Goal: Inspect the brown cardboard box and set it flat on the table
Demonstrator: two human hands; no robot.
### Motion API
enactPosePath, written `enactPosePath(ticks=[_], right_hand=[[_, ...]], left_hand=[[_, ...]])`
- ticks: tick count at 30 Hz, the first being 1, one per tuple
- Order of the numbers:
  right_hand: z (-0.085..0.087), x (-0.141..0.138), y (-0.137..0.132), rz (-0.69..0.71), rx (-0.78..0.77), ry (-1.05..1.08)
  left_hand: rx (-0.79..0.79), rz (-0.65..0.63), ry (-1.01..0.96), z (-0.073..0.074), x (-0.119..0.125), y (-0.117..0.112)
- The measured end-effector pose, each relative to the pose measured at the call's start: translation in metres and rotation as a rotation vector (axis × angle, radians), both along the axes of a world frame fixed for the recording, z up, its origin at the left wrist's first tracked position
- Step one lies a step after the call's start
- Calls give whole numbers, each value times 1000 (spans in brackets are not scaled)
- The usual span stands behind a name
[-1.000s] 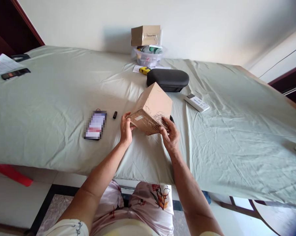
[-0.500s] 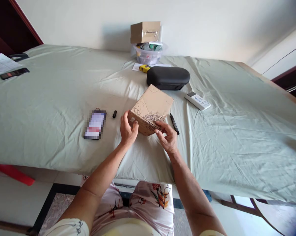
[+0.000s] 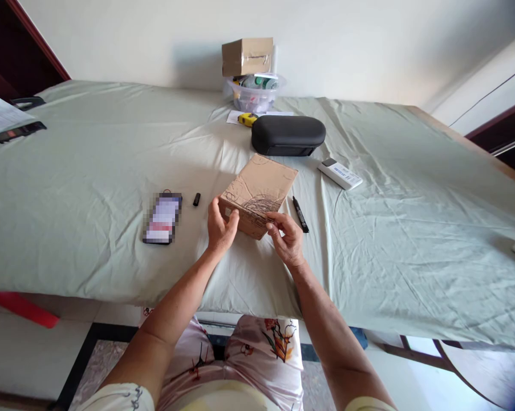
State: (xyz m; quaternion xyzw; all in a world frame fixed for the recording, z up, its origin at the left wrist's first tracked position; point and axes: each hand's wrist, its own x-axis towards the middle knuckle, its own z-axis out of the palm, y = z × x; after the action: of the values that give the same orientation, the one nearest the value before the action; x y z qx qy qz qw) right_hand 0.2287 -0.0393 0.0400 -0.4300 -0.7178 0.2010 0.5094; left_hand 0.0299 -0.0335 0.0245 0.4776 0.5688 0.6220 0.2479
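Observation:
A brown cardboard box [image 3: 263, 180] with dark scribbled lines on its top sits at a slant on the cloth-covered table. My left hand [image 3: 221, 228] grips its near left corner, thumb on the front side and fingers around the left edge. At the near right edge, my right hand [image 3: 286, 237] pinches the box between thumb and fingers, beside the scribbles. Just right of the box lies a black marker [image 3: 300, 214] without its cap. A small black cap [image 3: 196, 199] lies to the left, near a phone [image 3: 162, 218] with a blurred screen.
Behind the box is a black zip case [image 3: 288, 135], with a white and grey device [image 3: 340, 174] to its right. Farther back stand a yellow object [image 3: 247, 119] and a clear tub [image 3: 254, 100] topped by another carton [image 3: 247, 56]. Another phone [image 3: 20, 132] lies far left near papers.
The box's far end has tipped down a little, its top now facing more toward me. Both hands keep their hold. The whole view has shifted slightly.

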Motion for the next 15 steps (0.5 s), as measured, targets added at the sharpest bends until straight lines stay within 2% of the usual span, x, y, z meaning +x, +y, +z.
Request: enactPosePath(ticks=[4, 7, 11, 15], right_hand=[[-1, 3, 3, -118, 45, 17], [-6, 4, 7, -192, 35, 30], [-12, 1, 8, -281, 51, -6], [-11, -2, 8, -354, 75, -56]], left_hand=[[17, 28, 14, 8, 1, -4], [54, -11, 103, 11, 3, -7], [101, -48, 275, 8, 7, -11], [106, -26, 307, 5, 9, -13]])
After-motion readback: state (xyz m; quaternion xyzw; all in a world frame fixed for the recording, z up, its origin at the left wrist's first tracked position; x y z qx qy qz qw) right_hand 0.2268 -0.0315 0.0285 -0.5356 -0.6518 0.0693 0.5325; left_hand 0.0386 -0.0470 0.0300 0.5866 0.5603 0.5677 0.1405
